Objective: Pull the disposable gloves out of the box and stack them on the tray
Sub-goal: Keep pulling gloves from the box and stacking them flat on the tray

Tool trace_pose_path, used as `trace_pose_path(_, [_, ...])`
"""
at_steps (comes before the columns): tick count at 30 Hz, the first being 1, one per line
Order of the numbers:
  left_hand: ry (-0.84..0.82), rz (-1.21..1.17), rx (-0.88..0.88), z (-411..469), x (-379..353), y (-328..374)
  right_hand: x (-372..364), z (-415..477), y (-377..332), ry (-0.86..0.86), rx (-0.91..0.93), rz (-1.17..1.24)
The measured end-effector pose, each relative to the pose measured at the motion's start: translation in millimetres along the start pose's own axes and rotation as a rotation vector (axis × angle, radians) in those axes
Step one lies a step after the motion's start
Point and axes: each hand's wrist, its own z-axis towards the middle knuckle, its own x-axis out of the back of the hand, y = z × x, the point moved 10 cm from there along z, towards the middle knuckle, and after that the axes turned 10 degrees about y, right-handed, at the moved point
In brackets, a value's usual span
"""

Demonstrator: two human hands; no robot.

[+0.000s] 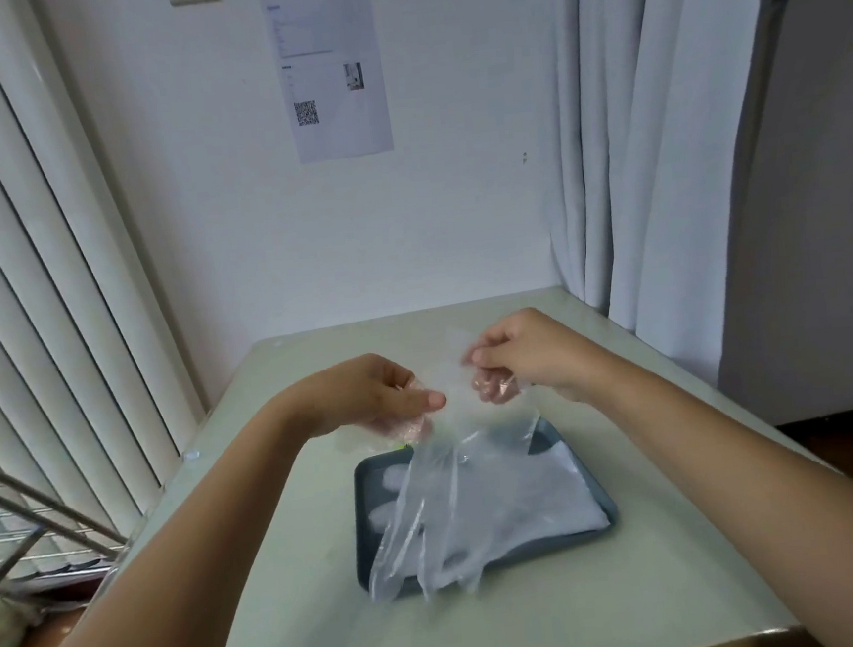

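Pinching clear glove (446,517) by cuff with left hand (379,394) and right hand (520,356), over blue tray (363,535). Hard to separate its dangling fingers from glove stack (558,497) beneath. Cannot identify green sliver (402,446) behind left hand.

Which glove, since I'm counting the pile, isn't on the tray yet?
The clear glove hanging fingers down, pinched at its cuff by left hand and right hand; the stacked gloves lie flat on the tray.

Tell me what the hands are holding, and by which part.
The left hand and right hand each pinch the cuff end of one clear thin plastic glove; its finger end hangs over the dark blue-grey tray.
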Motion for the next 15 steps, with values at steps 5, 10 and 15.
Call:
trace_pose_path(5, [-0.191, -0.21, 0.143, 3.2, -18.9, -37.4, 21.9, 6.2, 28.9, -0.015, -0.181, 0.137])
trace_pose_path(10, [-0.166, -0.594, 0.328, 21.5, -24.0, -64.3, 22.3, 4.9, 73.4, -0.025, -0.458, 0.356])
trace_pose_path(15, [-0.267, -0.587, 0.393, 31.8, -57.8, -77.0, 16.9, 9.7, 94.5, -0.014, -0.56, 0.589])
